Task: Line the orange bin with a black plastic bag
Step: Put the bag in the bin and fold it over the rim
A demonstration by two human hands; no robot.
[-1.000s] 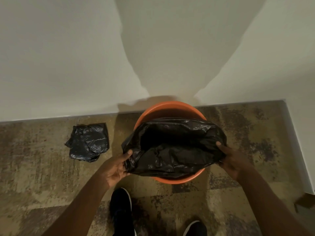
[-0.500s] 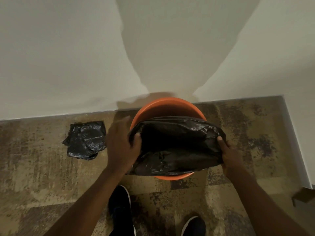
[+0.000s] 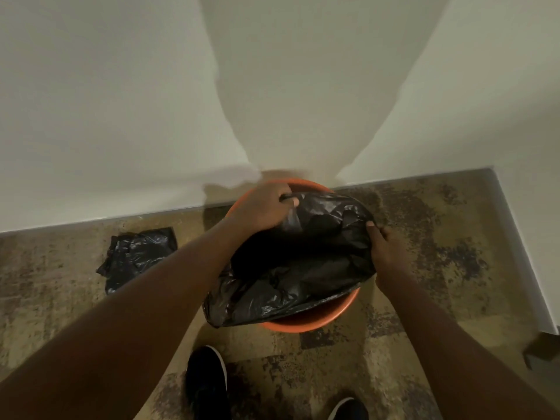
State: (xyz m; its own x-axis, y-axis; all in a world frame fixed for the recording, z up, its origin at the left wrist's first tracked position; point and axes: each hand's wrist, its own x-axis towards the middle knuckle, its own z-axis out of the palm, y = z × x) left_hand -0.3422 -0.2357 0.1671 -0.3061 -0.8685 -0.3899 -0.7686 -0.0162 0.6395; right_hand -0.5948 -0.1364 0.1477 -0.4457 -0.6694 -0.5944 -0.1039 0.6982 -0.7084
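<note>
1. Head view is looking down on a patterned carpet (image 3: 424,253) meeting a pale wall (image 3: 121,116) in a corner, and the orange bin (image 3: 306,322) is sitting close against that wall, probably so it stays put while the liner is being worked on.
2. Draped across the bin's mouth, the black plastic bag (image 3: 297,268) is lying crumpled and only partly opened; its near-left part is spilling over the rim, while the far rim and the near-right rim are showing bare orange, so the lining looks unfinished.
3. Reaching across to the far side, the left hand (image 3: 263,207) is pinching a fold of the bag's edge just beside the far rim, fingers curled closed on the film; this seems meant to drag that edge over the rim.
4. At the bin's right side, the right hand (image 3: 388,253) is gripping the bag's right edge, thumb on top and fingers tucked under, apparently anchoring it so the plastic does not slide as the other side is pulled.
5. Between the two hands the bag is hanging slack, its dark opening sagging into the bin.
6. Well apart on the left, a second crumpled black bag (image 3: 136,256) is lying on the carpet near the wall, untouched.
7. Below the bin, two dark shoes (image 3: 206,380) are standing near it.
</note>
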